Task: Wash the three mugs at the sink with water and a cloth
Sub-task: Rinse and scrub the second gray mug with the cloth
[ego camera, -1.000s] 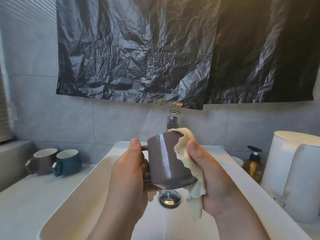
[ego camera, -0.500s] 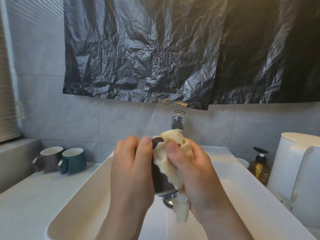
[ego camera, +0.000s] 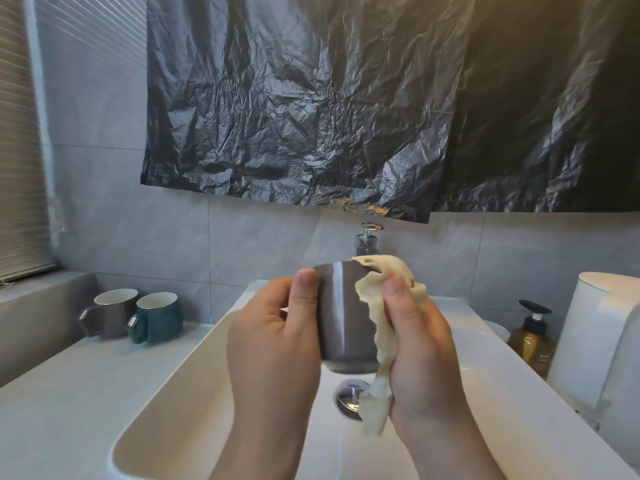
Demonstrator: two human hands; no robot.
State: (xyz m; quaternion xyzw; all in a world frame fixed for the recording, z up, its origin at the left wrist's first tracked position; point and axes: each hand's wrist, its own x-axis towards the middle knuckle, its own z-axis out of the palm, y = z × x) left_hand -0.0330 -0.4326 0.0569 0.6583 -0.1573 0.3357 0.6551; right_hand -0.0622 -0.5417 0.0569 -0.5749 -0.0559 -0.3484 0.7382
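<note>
A grey-brown mug (ego camera: 343,313) is held upright above the white sink (ego camera: 180,393). My left hand (ego camera: 277,341) grips the mug's left side, thumb on its wall. My right hand (ego camera: 419,348) grips a cream cloth (ego camera: 377,296) draped over the mug's rim and down its right side; the cloth's tail hangs below the mug. Two more mugs stand on the counter at the left, a grey one (ego camera: 109,313) and a teal one (ego camera: 159,317), touching each other, handles pointing left. The faucet (ego camera: 367,237) rises behind the held mug.
A chrome drain plug (ego camera: 349,396) sits in the basin under the mug. An amber soap pump bottle (ego camera: 531,337) and a white toilet tank (ego camera: 602,351) stand at the right. Black plastic sheeting (ego camera: 346,98) hangs on the tiled wall. Window blinds are at the far left.
Half a second ago the cloth covered the mug's front. Now the cloth sits on the rim and right side, and the mug's grey wall shows between my hands.
</note>
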